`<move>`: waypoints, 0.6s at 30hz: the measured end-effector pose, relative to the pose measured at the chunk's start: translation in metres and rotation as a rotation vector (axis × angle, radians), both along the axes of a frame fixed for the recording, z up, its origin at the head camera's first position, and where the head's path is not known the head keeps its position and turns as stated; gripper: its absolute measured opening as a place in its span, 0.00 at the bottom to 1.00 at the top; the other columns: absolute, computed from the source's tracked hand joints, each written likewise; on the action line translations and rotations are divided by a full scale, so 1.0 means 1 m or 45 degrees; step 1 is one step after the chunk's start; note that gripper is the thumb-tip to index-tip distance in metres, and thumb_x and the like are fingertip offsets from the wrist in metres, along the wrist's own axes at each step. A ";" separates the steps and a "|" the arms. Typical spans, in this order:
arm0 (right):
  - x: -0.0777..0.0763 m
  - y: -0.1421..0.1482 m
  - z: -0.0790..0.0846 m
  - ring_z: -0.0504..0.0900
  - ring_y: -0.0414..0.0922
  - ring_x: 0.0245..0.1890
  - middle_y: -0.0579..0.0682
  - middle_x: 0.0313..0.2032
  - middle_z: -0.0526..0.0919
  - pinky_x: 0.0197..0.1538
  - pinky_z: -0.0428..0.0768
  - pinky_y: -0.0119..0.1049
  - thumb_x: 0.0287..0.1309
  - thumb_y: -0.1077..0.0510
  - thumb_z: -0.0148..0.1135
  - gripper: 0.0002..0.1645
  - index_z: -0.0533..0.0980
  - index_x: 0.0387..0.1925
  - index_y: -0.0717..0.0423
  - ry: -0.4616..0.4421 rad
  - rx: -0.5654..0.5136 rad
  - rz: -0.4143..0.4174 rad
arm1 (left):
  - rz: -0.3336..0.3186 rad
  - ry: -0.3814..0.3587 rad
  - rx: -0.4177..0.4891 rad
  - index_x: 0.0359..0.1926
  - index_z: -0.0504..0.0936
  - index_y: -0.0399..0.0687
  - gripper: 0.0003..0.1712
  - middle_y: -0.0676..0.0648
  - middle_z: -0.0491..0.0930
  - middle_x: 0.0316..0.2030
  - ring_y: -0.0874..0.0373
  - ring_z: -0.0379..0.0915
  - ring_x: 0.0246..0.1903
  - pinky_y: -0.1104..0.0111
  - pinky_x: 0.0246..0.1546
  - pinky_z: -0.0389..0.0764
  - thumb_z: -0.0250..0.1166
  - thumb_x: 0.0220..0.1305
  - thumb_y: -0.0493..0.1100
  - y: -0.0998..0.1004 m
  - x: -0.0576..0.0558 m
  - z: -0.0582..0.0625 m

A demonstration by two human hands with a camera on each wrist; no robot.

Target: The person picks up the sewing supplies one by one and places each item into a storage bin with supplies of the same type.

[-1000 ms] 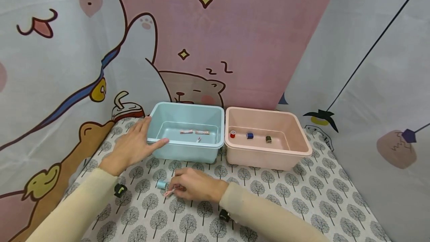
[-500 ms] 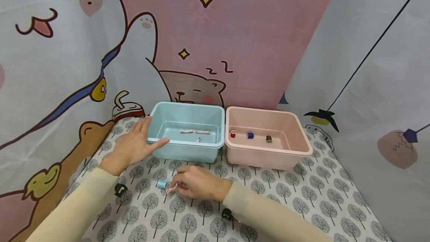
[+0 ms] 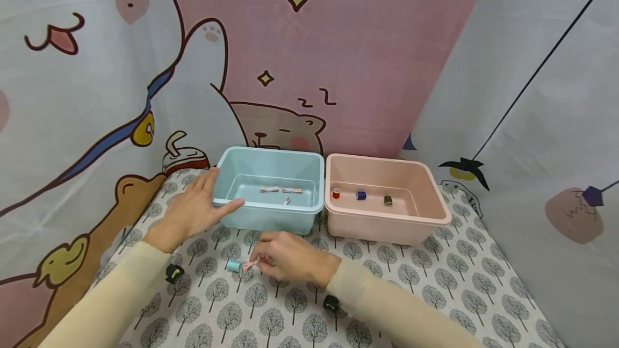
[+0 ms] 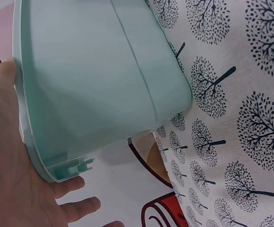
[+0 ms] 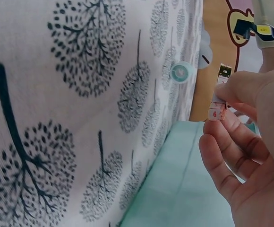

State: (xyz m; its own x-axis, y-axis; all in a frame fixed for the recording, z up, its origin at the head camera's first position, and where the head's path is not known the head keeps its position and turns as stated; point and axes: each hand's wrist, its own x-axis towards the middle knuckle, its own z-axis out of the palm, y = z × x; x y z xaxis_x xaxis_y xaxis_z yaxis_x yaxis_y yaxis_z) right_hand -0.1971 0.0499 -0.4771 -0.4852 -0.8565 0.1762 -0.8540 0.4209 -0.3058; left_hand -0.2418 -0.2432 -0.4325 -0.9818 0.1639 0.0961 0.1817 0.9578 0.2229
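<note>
My right hand point(image 3: 292, 255) pinches a folded measuring tape point(image 5: 217, 106) between thumb and fingertips; its printed numbers and metal end show in the right wrist view. Beside it on the cloth lies a light blue thread spool point(image 3: 234, 266). My left hand point(image 3: 193, 205) rests on the left end of the blue bin point(image 3: 271, 222), thumb along the front rim and fingers extended down its side. Inside that bin are folded strips point(image 3: 292, 190), probably measuring tapes, and a smaller pale piece point(image 3: 287, 201).
To the right of the blue bin stands a pink bin point(image 3: 387, 230), holding a red spool point(image 3: 336, 193), a dark blue spool point(image 3: 361, 196) and a dark green spool point(image 3: 388, 201). A tree-print cloth point(image 3: 396, 305) covers the table. Behind hangs a cartoon-print curtain point(image 3: 367, 58).
My right hand has shifted slightly right and toward the bins, with the measuring tape in its fingertips. The left hand, spool and bins stay in place.
</note>
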 end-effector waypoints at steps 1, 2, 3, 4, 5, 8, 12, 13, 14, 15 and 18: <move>0.000 0.000 0.001 0.84 0.26 0.38 0.43 0.50 0.92 0.42 0.77 0.07 0.76 0.58 0.78 0.11 0.93 0.56 0.46 0.000 -0.008 0.001 | 0.001 0.001 0.002 0.97 0.42 0.39 0.75 0.28 0.48 0.94 0.20 0.55 0.89 0.25 0.58 0.89 0.47 0.77 0.92 0.000 0.000 0.000; 0.000 0.001 0.003 0.85 0.27 0.39 0.43 0.51 0.92 0.42 0.77 0.07 0.76 0.58 0.79 0.11 0.93 0.55 0.47 0.001 -0.016 0.004 | 0.000 0.003 0.003 0.96 0.42 0.39 0.75 0.28 0.49 0.94 0.19 0.55 0.89 0.25 0.58 0.89 0.47 0.77 0.92 0.000 0.001 0.000; -0.001 0.002 0.004 0.87 0.28 0.39 0.44 0.51 0.92 0.43 0.78 0.08 0.76 0.58 0.79 0.10 0.93 0.55 0.47 0.001 -0.024 0.006 | 0.001 0.001 0.004 0.97 0.42 0.39 0.75 0.28 0.49 0.94 0.19 0.54 0.89 0.25 0.58 0.89 0.47 0.77 0.92 0.000 0.001 0.000; -0.001 0.002 0.005 0.88 0.29 0.40 0.44 0.51 0.93 0.43 0.78 0.08 0.76 0.58 0.79 0.10 0.93 0.55 0.48 0.005 -0.032 0.010 | 0.002 -0.001 0.004 0.97 0.42 0.39 0.75 0.28 0.48 0.94 0.19 0.54 0.89 0.24 0.58 0.89 0.47 0.77 0.92 0.000 0.001 0.000; -0.001 0.003 0.007 0.88 0.29 0.40 0.45 0.51 0.93 0.44 0.79 0.08 0.76 0.58 0.79 0.10 0.93 0.55 0.48 0.010 -0.038 0.011 | 0.004 -0.001 0.007 0.97 0.42 0.39 0.75 0.29 0.48 0.94 0.19 0.54 0.89 0.24 0.59 0.89 0.46 0.76 0.92 0.000 0.001 0.000; -0.002 0.005 0.012 0.90 0.30 0.41 0.45 0.49 0.93 0.44 0.79 0.08 0.76 0.59 0.79 0.11 0.94 0.55 0.49 0.027 -0.060 0.019 | 0.006 -0.007 0.007 0.97 0.42 0.39 0.76 0.29 0.47 0.95 0.19 0.54 0.89 0.24 0.60 0.88 0.46 0.76 0.92 0.000 0.001 0.000; -0.004 0.007 0.018 0.91 0.30 0.42 0.45 0.48 0.93 0.46 0.80 0.08 0.76 0.59 0.78 0.11 0.94 0.55 0.49 0.063 -0.071 0.024 | 0.006 -0.003 0.004 0.97 0.42 0.39 0.75 0.28 0.48 0.94 0.19 0.54 0.89 0.24 0.60 0.88 0.46 0.77 0.92 0.000 0.001 0.000; -0.005 0.008 0.019 0.91 0.31 0.43 0.45 0.48 0.93 0.46 0.81 0.09 0.76 0.59 0.78 0.11 0.94 0.55 0.49 0.067 -0.073 0.025 | 0.007 -0.003 0.004 0.97 0.42 0.39 0.75 0.29 0.48 0.94 0.20 0.54 0.89 0.24 0.59 0.88 0.46 0.77 0.92 0.000 0.001 0.000; -0.005 0.009 0.021 0.91 0.31 0.43 0.44 0.48 0.92 0.47 0.81 0.09 0.77 0.59 0.78 0.11 0.94 0.56 0.49 0.069 -0.073 0.022 | 0.007 -0.001 0.005 0.97 0.42 0.39 0.75 0.29 0.49 0.94 0.20 0.55 0.89 0.24 0.59 0.89 0.47 0.77 0.92 0.000 0.001 0.000; -0.005 0.010 0.022 0.91 0.31 0.43 0.44 0.48 0.92 0.47 0.81 0.09 0.77 0.58 0.77 0.11 0.94 0.56 0.49 0.070 -0.071 0.017 | 0.007 0.001 0.005 0.97 0.43 0.39 0.75 0.28 0.49 0.94 0.20 0.55 0.89 0.24 0.59 0.89 0.47 0.77 0.92 0.000 0.002 0.001; -0.006 0.012 0.026 0.90 0.31 0.44 0.43 0.48 0.92 0.48 0.81 0.10 0.77 0.59 0.76 0.11 0.94 0.56 0.48 0.063 -0.073 0.004 | 0.009 0.000 0.009 0.97 0.43 0.39 0.75 0.29 0.49 0.94 0.20 0.55 0.89 0.24 0.59 0.89 0.47 0.77 0.92 0.001 0.002 0.001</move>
State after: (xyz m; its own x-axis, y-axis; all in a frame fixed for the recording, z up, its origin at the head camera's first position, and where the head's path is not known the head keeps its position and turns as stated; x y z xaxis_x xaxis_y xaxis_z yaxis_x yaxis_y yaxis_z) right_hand -0.2036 0.0616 -0.4510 -0.4718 -0.8459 0.2487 -0.8701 0.4011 -0.2863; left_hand -0.2397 -0.2421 -0.4316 -0.9829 0.1565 0.0971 0.1751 0.9574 0.2296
